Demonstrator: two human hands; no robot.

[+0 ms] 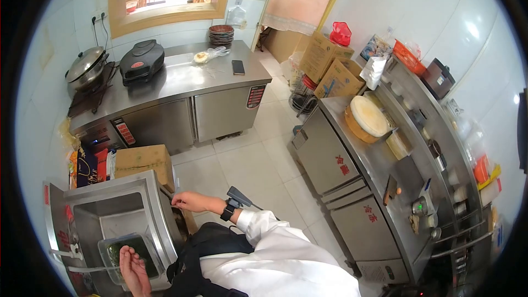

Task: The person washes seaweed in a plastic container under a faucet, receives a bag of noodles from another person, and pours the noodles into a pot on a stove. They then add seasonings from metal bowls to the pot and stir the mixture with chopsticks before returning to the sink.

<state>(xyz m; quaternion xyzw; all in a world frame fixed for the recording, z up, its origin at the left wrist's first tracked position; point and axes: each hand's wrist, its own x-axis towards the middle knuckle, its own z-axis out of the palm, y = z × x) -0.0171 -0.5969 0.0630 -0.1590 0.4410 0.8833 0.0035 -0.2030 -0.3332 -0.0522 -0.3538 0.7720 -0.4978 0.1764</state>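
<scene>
My left hand (133, 270) lies flat, fingers apart, over a clear plastic container (110, 253) of dark green leaves. The container stands in the steel sink (118, 214) at the lower left. My right hand (188, 201), with a black watch on the wrist, rests on the sink's right rim (159, 209) and holds nothing. My white sleeve (264, 231) and black apron (214, 242) fill the bottom of the view.
A cardboard box (142, 160) sits beside the sink. The steel counter (181, 80) at the back carries a black electric griddle (142, 60), a lidded pot (85, 67) and a phone (238, 67). The right counter (379, 159) holds a round chopping block (368, 116), with boxes (330, 66) behind it.
</scene>
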